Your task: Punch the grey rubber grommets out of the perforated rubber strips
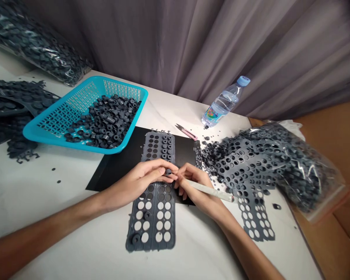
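Observation:
Over a dark grey perforated rubber sheet [151,233], my left hand [148,173] pinches a small dark rubber bushing [168,171] between thumb and fingers. My right hand [194,184] is closed around a pale pen-like tool [211,190]; its tip meets the left fingertips by the bushing, and I cannot tell whether it touches it. Several bushings still sit in the sheet, in a double row [167,147] at its far end and a couple near its front. Much of the sheet's middle is hidden under my hands. A black mat [113,171] lies beneath.
A turquoise basket [72,144] of loose bushings stands at left, near a clear bag [46,54] and stacked sheets [14,105]. Pink-handled snips [187,132] and a water bottle [223,103] are behind. At right lie punched sheets [239,163] and another filled bag [306,175].

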{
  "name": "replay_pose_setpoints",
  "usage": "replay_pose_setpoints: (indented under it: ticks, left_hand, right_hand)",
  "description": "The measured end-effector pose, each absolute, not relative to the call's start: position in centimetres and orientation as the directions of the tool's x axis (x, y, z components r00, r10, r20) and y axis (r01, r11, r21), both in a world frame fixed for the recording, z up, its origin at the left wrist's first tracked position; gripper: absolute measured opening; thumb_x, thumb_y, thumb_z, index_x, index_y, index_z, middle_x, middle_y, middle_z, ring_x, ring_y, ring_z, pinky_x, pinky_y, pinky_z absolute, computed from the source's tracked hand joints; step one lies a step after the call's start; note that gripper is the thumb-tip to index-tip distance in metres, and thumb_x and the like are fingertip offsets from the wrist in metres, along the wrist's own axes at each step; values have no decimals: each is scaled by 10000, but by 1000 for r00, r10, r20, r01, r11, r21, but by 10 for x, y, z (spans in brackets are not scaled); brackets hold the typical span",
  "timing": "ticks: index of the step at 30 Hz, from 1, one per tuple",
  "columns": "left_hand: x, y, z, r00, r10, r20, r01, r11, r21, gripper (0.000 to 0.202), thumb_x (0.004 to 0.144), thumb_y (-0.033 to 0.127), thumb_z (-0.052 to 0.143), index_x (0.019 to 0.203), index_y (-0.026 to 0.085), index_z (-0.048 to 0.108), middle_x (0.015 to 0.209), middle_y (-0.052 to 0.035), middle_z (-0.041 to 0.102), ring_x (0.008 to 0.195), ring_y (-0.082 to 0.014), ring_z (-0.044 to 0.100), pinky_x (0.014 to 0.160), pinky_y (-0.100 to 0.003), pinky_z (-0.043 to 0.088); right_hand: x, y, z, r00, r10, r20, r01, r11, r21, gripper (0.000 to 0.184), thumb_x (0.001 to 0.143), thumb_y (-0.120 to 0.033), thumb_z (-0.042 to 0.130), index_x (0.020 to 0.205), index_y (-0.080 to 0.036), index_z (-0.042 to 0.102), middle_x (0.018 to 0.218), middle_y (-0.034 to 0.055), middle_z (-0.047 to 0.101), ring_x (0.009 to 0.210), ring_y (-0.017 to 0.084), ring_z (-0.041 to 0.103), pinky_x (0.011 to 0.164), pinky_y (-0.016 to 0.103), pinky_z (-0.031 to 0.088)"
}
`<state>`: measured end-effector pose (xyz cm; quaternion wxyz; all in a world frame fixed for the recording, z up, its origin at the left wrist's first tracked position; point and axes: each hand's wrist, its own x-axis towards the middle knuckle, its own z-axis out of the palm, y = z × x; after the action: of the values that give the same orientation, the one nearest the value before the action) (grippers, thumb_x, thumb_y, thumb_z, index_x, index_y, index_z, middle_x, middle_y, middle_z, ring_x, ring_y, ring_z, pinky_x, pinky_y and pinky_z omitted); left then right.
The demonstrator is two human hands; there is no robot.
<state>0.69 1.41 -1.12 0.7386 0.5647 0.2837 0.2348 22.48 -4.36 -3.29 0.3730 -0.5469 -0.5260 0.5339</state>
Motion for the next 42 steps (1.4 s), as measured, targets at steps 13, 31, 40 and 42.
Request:
replay_pose_setpoints:
  ticks: [13, 31, 40, 42]
  left_hand:
    - [6, 12, -4, 719, 682, -136, 31, 165, 986, 266, 1059, 253, 486, 1209, 210, 702, 1248, -53, 733, 1220, -213, 678, 1082, -324, 509]
    - [7, 13, -10, 758, 592, -276, -54, 478, 877, 310, 1048, 355, 547, 1235, 149, 683, 1195, -159, 768, 1182, -284, 718, 1088, -423, 528]
    - [7, 14, -5, 741, 592, -319, -76, 545, 835, 291, 1041, 336, 551, 1167, 132, 716, 1156, -166, 783, 1178, -285, 720, 1041, -393, 548]
    - [7, 14, -6, 728, 605, -323, -82, 543, 835, 300, 1042, 354, 553, 1167, 135, 717, 1176, -164, 777, 1179, -286, 719, 1031, -387, 552]
  right_hand:
    - [226, -40, -34, -88, 982, -168, 166, -152, -974, 138, 1004, -324, 577, 949, -202, 610, 662, -40, 612, 495, 92, 563, 457, 194, 465]
    - [224, -41, -30, -89, 979, -186, 185, -167, -968, 241, 1012, -431, 588, 948, -199, 606, 652, -42, 605, 501, 91, 564, 462, 191, 454]
    - [225, -40, -28, -104, 977, -189, 179, -168, -969, 253, 1013, -448, 590, 951, -203, 596, 633, -47, 601, 501, 97, 566, 461, 196, 456]
    - [226, -40, -28, -109, 977, -185, 171, -165, -971, 250, 1015, -444, 589, 948, -203, 598, 627, -48, 601, 497, 94, 565, 460, 192, 453]
